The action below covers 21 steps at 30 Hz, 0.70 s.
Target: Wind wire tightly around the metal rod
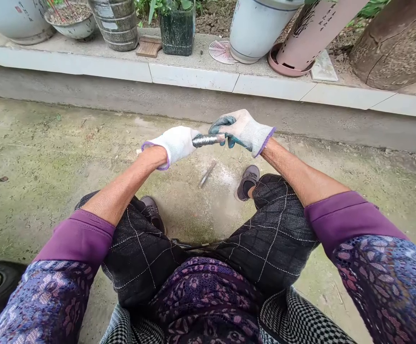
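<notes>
Holding: both hands grip a short silvery metal rod wound tightly with grey wire (208,140), raised in front of the seated person's knees.
Left hand: the left hand (175,143), in a white knitted glove with a purple cuff, is closed around the rod's left end; a pale stub shows past the heel of the glove.
Right hand: the right hand (242,130), in a white knitted glove with teal-coated fingers, is clamped on the rod's right end, fingers curled over it.
Rod position: nearly level, spanning the gap between the two gloves and touching both, well above the floor.
Loose strand: a thin wire (218,161) seems to hang from near the rod's right end toward the floor; it is too faint to tell where it ends.
Floor: a grey concrete floor with green stains (32,157); a thin grey metal stick (208,174) lies on a pale dusty patch below the hands.
Feet: a grey-brown shoe (247,181) rests just right of the stick.
Ledge: a white-tiled ledge (193,76) carries a dark green square planter (177,31) and a white round tub (256,28).
</notes>
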{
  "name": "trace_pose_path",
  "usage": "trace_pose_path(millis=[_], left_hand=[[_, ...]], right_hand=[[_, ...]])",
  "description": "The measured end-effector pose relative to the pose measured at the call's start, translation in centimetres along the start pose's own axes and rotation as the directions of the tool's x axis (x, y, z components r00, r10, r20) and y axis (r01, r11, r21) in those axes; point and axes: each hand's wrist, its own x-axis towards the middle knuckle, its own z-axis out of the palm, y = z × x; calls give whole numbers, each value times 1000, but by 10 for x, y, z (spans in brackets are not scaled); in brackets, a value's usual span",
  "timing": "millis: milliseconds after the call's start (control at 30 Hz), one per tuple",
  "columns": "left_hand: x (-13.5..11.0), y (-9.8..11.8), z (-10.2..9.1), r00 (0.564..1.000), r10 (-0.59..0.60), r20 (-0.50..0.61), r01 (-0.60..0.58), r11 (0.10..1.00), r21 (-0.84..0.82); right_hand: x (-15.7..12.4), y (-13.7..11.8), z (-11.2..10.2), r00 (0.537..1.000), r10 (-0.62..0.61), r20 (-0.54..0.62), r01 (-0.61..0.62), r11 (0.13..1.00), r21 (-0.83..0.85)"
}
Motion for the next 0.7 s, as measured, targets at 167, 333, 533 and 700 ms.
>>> trace_pose_path(millis=[167, 333, 533, 700], left_hand=[[4, -8, -4, 996, -86, -38, 81, 991, -108], [8, -14, -5, 983, -174, -64, 174, 985, -13], [10, -17, 8, 982, -180, -62, 190, 950, 247], [9, -11, 17, 996, -81, 27, 70, 960, 271]], right_hand=[[-5, 4, 12, 998, 17, 64, -17, 1000, 9], [-22, -7, 21, 993, -17, 120, 23, 999, -47], [-31, -25, 17, 994, -37, 101, 50, 989, -137], [-22, -19, 9, 995, -90, 37, 95, 975, -200]])
